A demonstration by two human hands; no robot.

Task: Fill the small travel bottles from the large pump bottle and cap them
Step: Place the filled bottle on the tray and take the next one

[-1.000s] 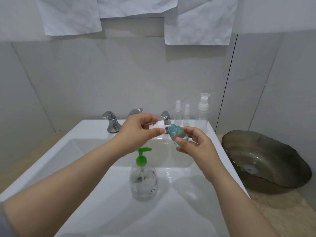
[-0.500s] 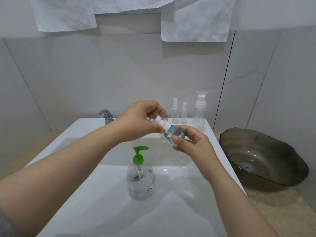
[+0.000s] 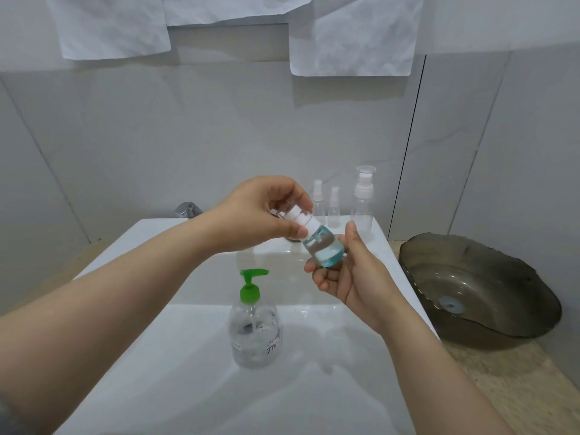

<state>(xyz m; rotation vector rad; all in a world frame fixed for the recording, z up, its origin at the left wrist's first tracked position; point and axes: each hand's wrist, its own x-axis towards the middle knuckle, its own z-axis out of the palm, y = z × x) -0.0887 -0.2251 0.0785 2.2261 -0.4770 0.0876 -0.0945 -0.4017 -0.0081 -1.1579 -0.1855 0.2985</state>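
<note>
The small travel bottle (image 3: 323,250) is clear and stubby, with a rounded base and blue liquid filling roughly its lower half; a pale band shows where the liquid meets the air. On its neck sits a white pump cap (image 3: 298,217), ribbed in steps, with a clear cover over its tip. The bottle lies tilted rather than upright: its long axis runs on a diagonal, cap end up and to the left, base down and to the right.

My right grip (image 3: 353,279) holds the bottle from below, fingers curled under and around the base, the thumb raised alongside its right flank. My left grip (image 3: 260,211) comes in from above and pinches the white pump cap between thumb and fingers, narrow around it. Both are raised above the far half of the white sink (image 3: 188,356).

Below them, standing upright on the sink, is the large pump bottle (image 3: 255,329), clear with a green pump whose spout points right. On the sink's back ledge, behind my grips, three empty clear bottles (image 3: 364,204) with white tops stand in a row. A chrome tap (image 3: 187,210) peeks out past my left wrist. To the right, on the speckled surface (image 3: 502,390), rests a dark wavy-edged bowl (image 3: 480,293).
</note>
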